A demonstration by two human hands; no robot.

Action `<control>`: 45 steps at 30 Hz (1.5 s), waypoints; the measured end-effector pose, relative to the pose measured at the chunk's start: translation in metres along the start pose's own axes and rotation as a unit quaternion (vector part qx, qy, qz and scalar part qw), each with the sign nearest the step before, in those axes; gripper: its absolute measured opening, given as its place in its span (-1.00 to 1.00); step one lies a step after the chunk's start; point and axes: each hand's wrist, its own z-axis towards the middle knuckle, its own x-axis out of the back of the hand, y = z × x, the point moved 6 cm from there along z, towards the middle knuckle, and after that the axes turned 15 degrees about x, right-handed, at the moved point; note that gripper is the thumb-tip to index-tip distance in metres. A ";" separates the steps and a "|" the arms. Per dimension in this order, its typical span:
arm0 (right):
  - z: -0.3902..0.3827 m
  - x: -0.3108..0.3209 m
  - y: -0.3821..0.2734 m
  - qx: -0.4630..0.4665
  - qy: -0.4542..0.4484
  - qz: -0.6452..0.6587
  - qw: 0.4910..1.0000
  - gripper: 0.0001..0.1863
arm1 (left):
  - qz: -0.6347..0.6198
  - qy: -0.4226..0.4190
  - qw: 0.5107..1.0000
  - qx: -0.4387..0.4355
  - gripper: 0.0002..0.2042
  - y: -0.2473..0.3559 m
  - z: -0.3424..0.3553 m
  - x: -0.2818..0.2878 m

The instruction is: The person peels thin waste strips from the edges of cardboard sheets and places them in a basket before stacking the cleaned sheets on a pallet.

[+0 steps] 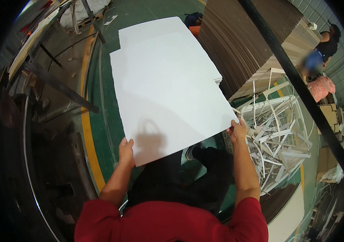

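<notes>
A large white cardboard sheet (168,88) stretches out in front of me, with a step cut into its far left edge. My left hand (126,153) is closed on its near left corner, thumb on top. At the near right corner my right hand (237,130) grips the same sheet, fingers partly hidden beneath it. A rounded shadow falls on the near part of the white surface. Small layered edges (218,80) show beside the sheet's right edge; what they belong to is hidden.
A tall stack of brown board (236,44) stands at the far right. Nearer is a white crate (299,109) heaped with cut strips (274,149). A dark bar (289,72) crosses the right side. Metal machine framing (59,84) runs along the left. Another person (329,44) is at far right.
</notes>
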 end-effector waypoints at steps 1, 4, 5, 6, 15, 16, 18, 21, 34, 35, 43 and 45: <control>0.004 -0.008 0.000 -0.003 -0.002 0.029 1.000 -0.59 | 0.021 0.002 1.000 -0.002 -0.64 0.016 0.009 -0.003; 0.021 -0.030 -0.005 0.024 0.061 -0.002 0.998 -0.62 | -0.036 -0.076 0.996 0.037 -0.63 0.059 0.038 -0.023; 0.028 -0.044 -0.006 0.036 0.047 0.039 0.997 -0.61 | -0.055 -0.137 0.988 0.049 -0.62 0.069 0.042 -0.033; 0.036 -0.059 -0.009 0.049 0.035 0.082 0.995 -0.60 | -0.039 -0.136 0.989 0.039 -0.57 0.077 0.046 -0.040; 0.021 -0.107 0.011 -0.027 -0.025 -0.003 0.999 -0.78 | 0.633 0.006 0.649 -0.423 -0.30 0.057 -0.004 -0.151; 0.016 -0.113 0.012 -0.035 -0.038 0.035 0.998 -0.79 | 0.667 -0.032 0.624 -0.406 -0.30 0.043 -0.002 -0.167; 0.012 -0.124 0.007 -0.037 -0.071 0.044 0.996 -0.80 | 0.683 -0.070 0.560 -0.464 -0.32 0.033 0.001 -0.193; 0.006 -0.128 -0.004 -0.016 -0.166 -0.061 0.984 -0.76 | 0.708 -0.068 0.547 -0.442 -0.48 0.038 0.028 -0.214; -0.078 0.064 0.014 0.181 -0.105 -0.393 0.895 -0.72 | 0.734 -0.052 0.473 -0.484 -0.52 0.039 0.054 -0.229; -0.096 0.082 0.008 0.227 -0.096 -0.482 0.841 -0.75 | 0.748 -0.044 0.468 -0.468 -0.54 0.037 0.061 -0.228; -0.138 0.075 0.024 0.257 -0.207 -0.617 0.714 -0.81 | 0.701 -0.027 0.483 -0.524 -0.62 0.064 0.083 -0.275; -0.127 0.064 0.038 0.171 -0.176 -0.549 0.799 -0.80 | 0.704 -0.025 0.486 -0.517 -0.64 0.068 0.092 -0.289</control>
